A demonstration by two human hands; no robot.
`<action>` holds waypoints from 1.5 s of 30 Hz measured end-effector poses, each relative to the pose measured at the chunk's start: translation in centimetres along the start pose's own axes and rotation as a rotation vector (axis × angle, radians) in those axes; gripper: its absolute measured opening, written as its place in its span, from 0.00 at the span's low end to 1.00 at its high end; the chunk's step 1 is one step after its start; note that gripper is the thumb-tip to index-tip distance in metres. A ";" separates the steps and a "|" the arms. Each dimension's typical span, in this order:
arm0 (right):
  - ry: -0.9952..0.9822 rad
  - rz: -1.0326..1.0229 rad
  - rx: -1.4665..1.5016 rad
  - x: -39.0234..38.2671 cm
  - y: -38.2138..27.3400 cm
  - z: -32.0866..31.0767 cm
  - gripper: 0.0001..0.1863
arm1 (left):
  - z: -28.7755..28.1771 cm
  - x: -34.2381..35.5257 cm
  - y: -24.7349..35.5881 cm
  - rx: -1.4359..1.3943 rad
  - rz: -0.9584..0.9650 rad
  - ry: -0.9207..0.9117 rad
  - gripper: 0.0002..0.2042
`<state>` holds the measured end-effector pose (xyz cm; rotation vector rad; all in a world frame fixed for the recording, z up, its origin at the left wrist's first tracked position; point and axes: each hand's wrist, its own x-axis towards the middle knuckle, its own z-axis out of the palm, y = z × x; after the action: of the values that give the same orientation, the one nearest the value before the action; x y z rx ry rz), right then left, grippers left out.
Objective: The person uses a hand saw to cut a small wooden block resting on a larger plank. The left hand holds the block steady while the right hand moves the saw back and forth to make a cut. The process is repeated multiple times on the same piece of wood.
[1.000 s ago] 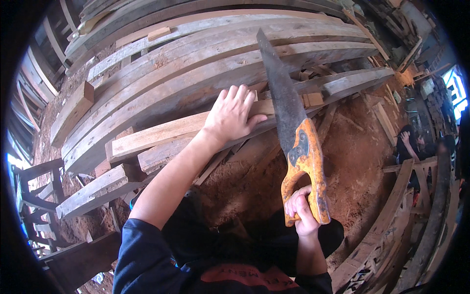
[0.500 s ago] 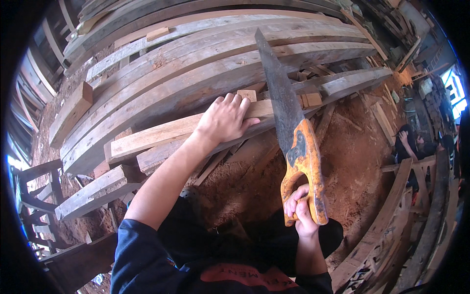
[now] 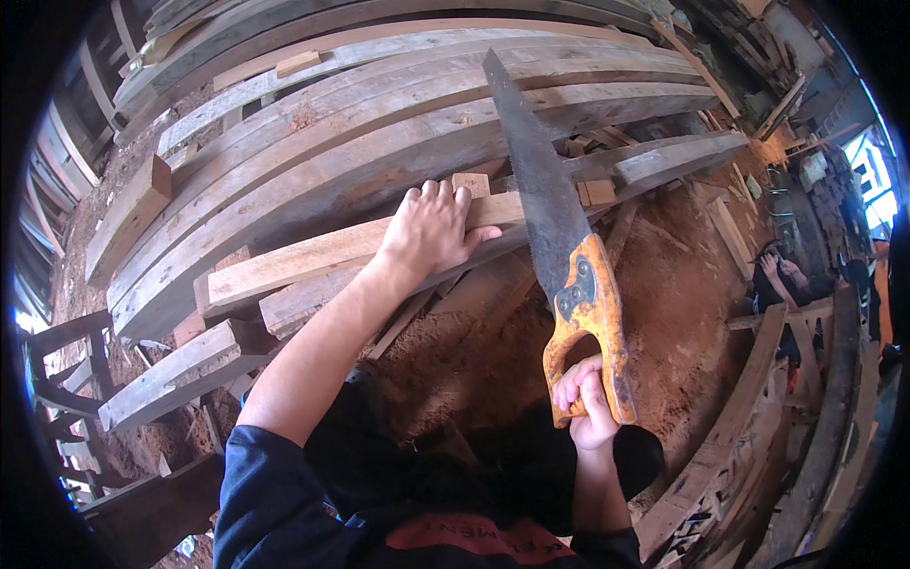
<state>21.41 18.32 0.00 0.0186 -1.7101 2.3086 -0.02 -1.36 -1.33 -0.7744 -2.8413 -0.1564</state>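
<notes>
My left hand (image 3: 427, 230) is wrapped over a pale wooden batten (image 3: 299, 267), pressing it down on a greyer beam (image 3: 301, 305). In my right hand (image 3: 588, 406) is the worn orange handle of a handsaw (image 3: 538, 166). The long dark blade points away from me and slants a little left. It crosses the batten near its right end, to the right of my left hand. Whether its teeth have cut into the wood I cannot tell. A small wood block (image 3: 471, 184) sits just beyond my left fingers, and another block (image 3: 597, 193) lies right of the blade.
Long weathered beams (image 3: 379, 142) lie stacked across the far side. A thick offcut (image 3: 133, 218) rests at the left, with a beam end (image 3: 180, 379) nearer me. Reddish dirt floor (image 3: 664, 294) shows below. At the right, a person (image 3: 782, 275) sits beyond more timber (image 3: 730, 427).
The saw and my right hand have shifted slightly away from me. My left hand stays on the batten. At the right, the other person's hands have moved, and the whole view has drifted a little.
</notes>
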 end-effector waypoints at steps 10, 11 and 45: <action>0.103 0.048 -0.128 0.2 -1.0 1.5 0.03 | 0.7 0.3 0.0 0.009 0.068 0.093 0.34; 0.113 0.079 -0.103 0.6 -1.5 2.0 0.03 | 0.8 0.2 -0.1 0.012 0.073 0.109 0.33; 0.035 0.116 -0.127 3.9 -0.7 2.8 0.06 | 1.3 -0.2 0.4 0.007 0.061 0.129 0.29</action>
<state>17.39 16.70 2.18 -0.1491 -1.8824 2.2603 0.19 -0.92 -2.62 -0.8174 -2.6923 -0.1808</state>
